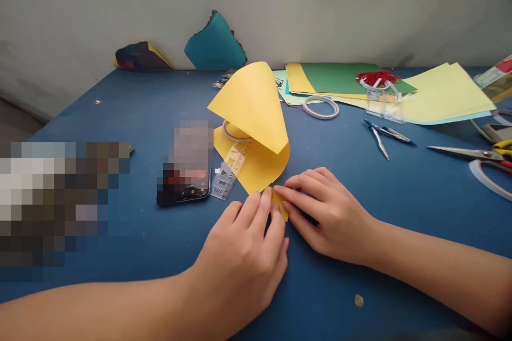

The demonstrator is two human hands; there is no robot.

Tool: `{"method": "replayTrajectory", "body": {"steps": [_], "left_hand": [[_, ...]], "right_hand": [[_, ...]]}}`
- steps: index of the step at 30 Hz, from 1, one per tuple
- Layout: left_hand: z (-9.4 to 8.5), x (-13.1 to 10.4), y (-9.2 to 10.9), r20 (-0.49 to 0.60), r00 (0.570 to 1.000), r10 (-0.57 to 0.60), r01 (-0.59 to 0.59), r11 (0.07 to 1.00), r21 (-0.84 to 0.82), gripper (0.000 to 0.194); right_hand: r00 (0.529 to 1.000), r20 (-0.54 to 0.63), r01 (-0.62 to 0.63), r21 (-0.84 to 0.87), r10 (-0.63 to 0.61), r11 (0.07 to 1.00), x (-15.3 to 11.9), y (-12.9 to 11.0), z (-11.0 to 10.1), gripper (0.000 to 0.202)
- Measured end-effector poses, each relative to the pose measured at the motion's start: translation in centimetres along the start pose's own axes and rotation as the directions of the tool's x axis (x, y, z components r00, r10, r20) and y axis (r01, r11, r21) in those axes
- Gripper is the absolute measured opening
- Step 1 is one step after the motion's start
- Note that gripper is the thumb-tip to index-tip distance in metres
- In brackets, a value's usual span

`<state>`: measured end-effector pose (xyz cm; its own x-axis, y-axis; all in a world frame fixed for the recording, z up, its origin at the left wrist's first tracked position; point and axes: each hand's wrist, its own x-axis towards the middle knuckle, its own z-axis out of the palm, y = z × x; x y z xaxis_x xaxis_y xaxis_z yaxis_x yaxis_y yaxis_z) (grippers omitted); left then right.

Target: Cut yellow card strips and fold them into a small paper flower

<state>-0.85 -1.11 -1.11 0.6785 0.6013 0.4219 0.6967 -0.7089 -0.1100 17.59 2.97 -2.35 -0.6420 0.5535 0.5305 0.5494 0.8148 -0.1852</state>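
Note:
A small yellow paper piece (280, 205) lies under the fingertips of both hands at the table's middle. My left hand (250, 240) presses its bent fingers on the paper from the left. From the right, my right hand (326, 213) pinches the paper's edge with its fingers closed together. Much of the piece is hidden by my fingers. Just beyond them stands a larger curled yellow sheet (256, 101), bent over on itself. Whether the two join behind my fingers I cannot tell. A clear stencil ruler (230, 168) and a tape roll (234, 130) rest on the sheet's lower part.
Left of the sheet is a phone (192, 186), partly blurred. Behind lie a white tape roll (321, 107), green paper (336, 77), pale yellow paper (444, 93) and red thread (376, 79). To the right are pens (386, 134) and scissors (464, 153) on the blue table (132, 112).

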Motion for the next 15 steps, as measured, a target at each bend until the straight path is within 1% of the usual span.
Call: {"method": "replayTrajectory", "body": {"steps": [7,9,15], "left_hand": [[0.1,0.2,-0.2,-0.017,1.000,0.009,-0.009,1.000,-0.015,0.032],[0.1,0.2,-0.3,-0.041,0.999,0.023,-0.023,1.000,-0.013,0.030],[-0.1,-0.4,-0.1,-0.112,0.987,0.115,-0.113,0.993,0.023,0.023]], "right_hand": [[0.999,0.038,-0.007,0.161,0.001,0.987,0.0,0.6,-0.3,0.022],[0.998,0.060,0.013,0.173,-0.024,0.985,-0.1,0.9,-0.5,0.022],[0.989,0.117,0.064,0.175,-0.086,0.982,0.0,1.4,-1.1,0.024]]}}
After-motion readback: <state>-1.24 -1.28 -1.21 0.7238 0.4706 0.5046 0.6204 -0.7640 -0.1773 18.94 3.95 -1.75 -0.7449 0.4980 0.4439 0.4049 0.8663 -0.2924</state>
